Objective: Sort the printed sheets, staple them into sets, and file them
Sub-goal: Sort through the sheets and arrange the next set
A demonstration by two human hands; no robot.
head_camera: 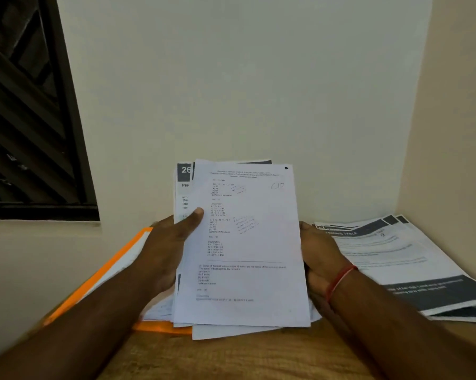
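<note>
The person holds a stack of printed sheets [248,242] up in front of the wall [245,78], tilted back a little, above the near middle of the wooden table [245,357]. The top sheet carries typed questions, some pen scribbles, and a handwritten mark near its upper right corner. Behind it, another sheet with a dark header block sticks out on the left.

The left hand [165,248] grips the stack's left edge. Its thumb [195,215] is pressed flat on the front of the top sheet, and the other fingers are curled round behind the paper, so the stack is pinched between them. The right hand [319,256] sits against the right edge with a red thread [339,281] round the wrist. Its fingers are hidden behind the sheets, so I cannot tell whether they are spread or curled.

Below the stack, a few loose sheets [231,333] lie on the table, partly over an orange folder [113,264] that stretches back to the left. To the right, against the side wall, lies a separate pile of printed pages [396,259] with dark banners, fanned slightly. A dark window grille [25,105] fills the upper left.
</note>
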